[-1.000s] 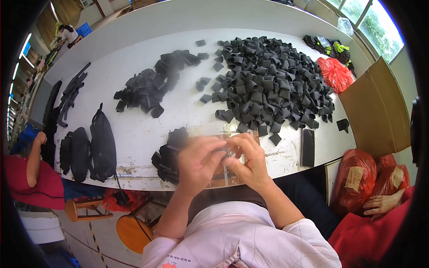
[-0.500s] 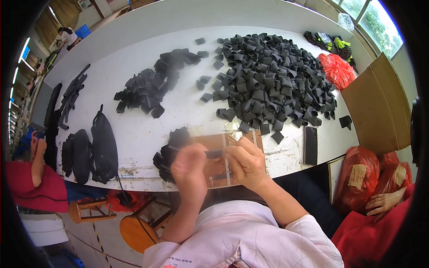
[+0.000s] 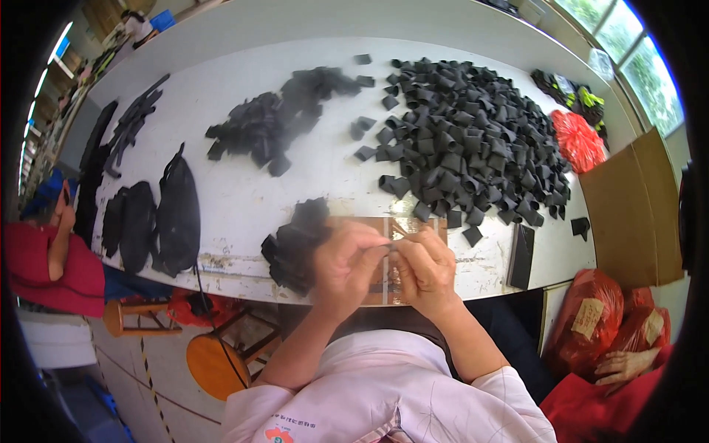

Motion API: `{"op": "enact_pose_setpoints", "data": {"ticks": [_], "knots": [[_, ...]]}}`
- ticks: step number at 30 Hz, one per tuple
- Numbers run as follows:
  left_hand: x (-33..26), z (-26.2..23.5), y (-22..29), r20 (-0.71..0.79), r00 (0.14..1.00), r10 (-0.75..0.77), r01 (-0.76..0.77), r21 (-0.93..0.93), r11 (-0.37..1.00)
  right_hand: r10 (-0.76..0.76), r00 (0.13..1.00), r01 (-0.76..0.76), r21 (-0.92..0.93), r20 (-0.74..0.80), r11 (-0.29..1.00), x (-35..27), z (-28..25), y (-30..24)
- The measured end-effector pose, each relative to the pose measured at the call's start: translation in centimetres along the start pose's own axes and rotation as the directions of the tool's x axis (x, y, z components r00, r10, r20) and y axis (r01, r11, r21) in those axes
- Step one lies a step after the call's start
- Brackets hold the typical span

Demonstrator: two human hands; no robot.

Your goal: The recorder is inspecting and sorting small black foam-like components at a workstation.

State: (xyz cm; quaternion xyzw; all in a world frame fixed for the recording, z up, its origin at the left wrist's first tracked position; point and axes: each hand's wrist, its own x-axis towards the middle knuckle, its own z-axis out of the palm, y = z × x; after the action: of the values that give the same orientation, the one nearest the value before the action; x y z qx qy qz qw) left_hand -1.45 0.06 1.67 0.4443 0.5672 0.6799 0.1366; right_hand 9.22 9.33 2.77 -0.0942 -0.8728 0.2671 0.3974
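L hand (image 3: 347, 266) and R hand (image 3: 427, 267) meet fingertip to fingertip just below ctr of frame; each grip pinches a small dark pc (image 3: 389, 246) btw thumb and fingers, mostly hidden, so can't tell its exact shape. The pc is held above a brown board (image 3: 375, 222) w/ pale strips, lying at the near edge of the white worktop (image 3: 221, 199). Just beside the L hand, to its left in frame, sits a small blk pile (image 3: 294, 247), partly behind that hand. Big heap of blk folded pcs (image 3: 473, 140) fills upper ctr-right; a looser dark pile (image 3: 258, 125) lies upper ctr-left, blurry in parts. Dark block (image 3: 521, 256) is right of the R hand, well apart from it, near the worktop edge. Long blk bundles (image 3: 179, 218) lie mid-left. Red bag (image 3: 578, 140) at upper right, cardboard sheet (image 3: 631, 210) below it. Lower right: a co-worker's hand (image 3: 624, 364) by filled red bags (image 3: 591, 314).
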Motion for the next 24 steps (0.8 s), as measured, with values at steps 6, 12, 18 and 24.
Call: {"op": "enact_pose_setpoints", "data": {"ticks": [6,12,18,24], "knots": [[-0.9,0.2,-0.7,-0.016,0.942,-0.336,0.333,-0.078,0.94,0.003,0.999,-0.003,0.0,-0.048,1.0,0.3,0.2,0.7],[-1.4,-0.8,-1.2,0.111,0.91,-0.399,0.396,0.046,0.917,0.025,0.999,-0.026,-0.036,-0.026,0.999,0.1,0.5,0.2],[-1.7,-5.4,-7.0,-0.44,0.866,-0.237,0.434,0.429,0.792,0.56,0.827,-0.414,0.72,0.042,0.557,2.5,-3.3,3.0],[-1.8,-9.2,-13.8,-0.456,0.799,-0.393,0.594,0.699,0.398,0.778,0.618,-0.646,0.638,0.116,0.419,-2.3,-1.5,5.0]]}}
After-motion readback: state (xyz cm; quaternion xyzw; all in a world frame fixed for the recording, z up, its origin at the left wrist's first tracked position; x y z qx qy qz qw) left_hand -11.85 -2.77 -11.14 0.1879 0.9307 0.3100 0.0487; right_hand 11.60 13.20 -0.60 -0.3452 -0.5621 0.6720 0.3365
